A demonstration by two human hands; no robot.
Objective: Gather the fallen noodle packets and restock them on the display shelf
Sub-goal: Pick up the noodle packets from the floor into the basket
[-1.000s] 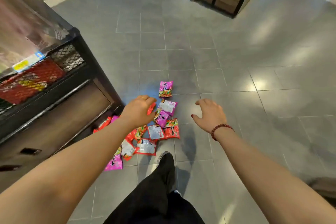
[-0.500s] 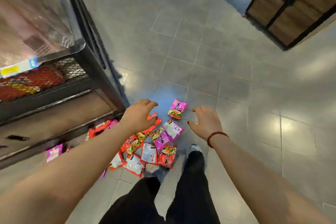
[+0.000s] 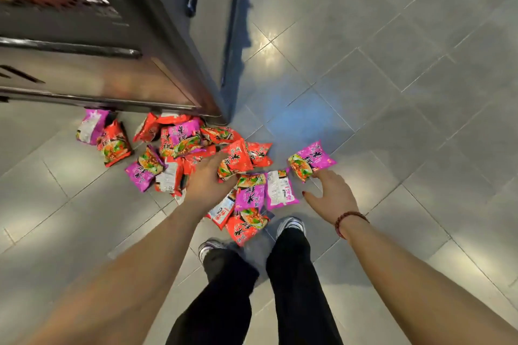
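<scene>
Looking straight down at a grey tiled floor [image 3: 392, 92]. A heap of red and purple noodle packets [image 3: 179, 145] lies scattered at the foot of a dark shelf [image 3: 112, 75], right at its corner. Two more lie a little apart to the left, one half tucked under the shelf's bottom edge. None is on the shelf yet, so gathering has barely begun.

The person bends over the heap, both bare arms reaching down. The left hand [image 3: 208, 180] lies on the middle of the pile, its fingers against a red packet [image 3: 236, 159]. The packet hides the fingertips, so I cannot tell whether it is gripped or only touched. The right hand [image 3: 333, 196] is open with fingers spread. One fingertip touches the near edge of a purple packet [image 3: 314, 158] that lies alone at the right of the heap. A red bead bracelet [image 3: 346, 221] circles that wrist.

Black trouser legs and two shoes [image 3: 291, 224] stand just beside the nearest packets.

Likely risks from here: the wrappers look glossy and puffed, so scooping several at once may let some slide out and drop again. A step forward could crush the packets by the feet and break the noodles. A nudge from a straight finger may push the lone purple packet away instead of catching it. The one under the shelf edge could be overlooked.
</scene>
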